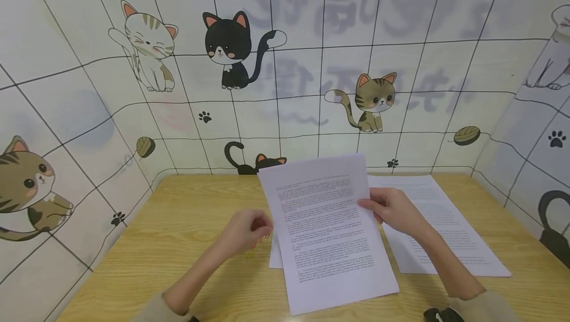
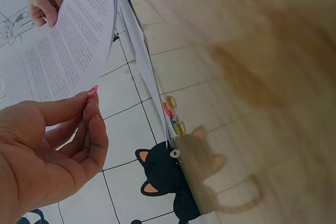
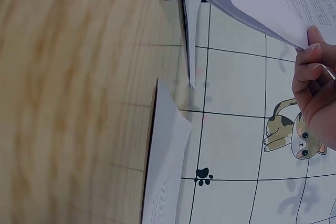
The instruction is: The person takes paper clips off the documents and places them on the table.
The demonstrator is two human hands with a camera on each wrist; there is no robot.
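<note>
My right hand (image 1: 394,210) grips the right edge of a sheaf of printed sheets (image 1: 329,243), thumb in front and fingers behind, and the sheaf stands tilted up over the table. In the right wrist view several layers show along its edge near the fingers (image 3: 313,56). At the sheaf's left edge my left hand (image 1: 245,233) pinches a small pinkish-red paper clip (image 2: 92,91) between thumb and fingertip. More paper clips (image 2: 170,114), in yellow, red and blue, lie on the table just beyond that hand. White paper (image 1: 275,257) lies partly hidden behind the raised sheaf.
Another printed stack (image 1: 427,223) lies flat on the wooden table (image 1: 191,203) at the right, partly behind my right hand. Walls with cat drawings (image 1: 303,129) close off the table at the back and both sides.
</note>
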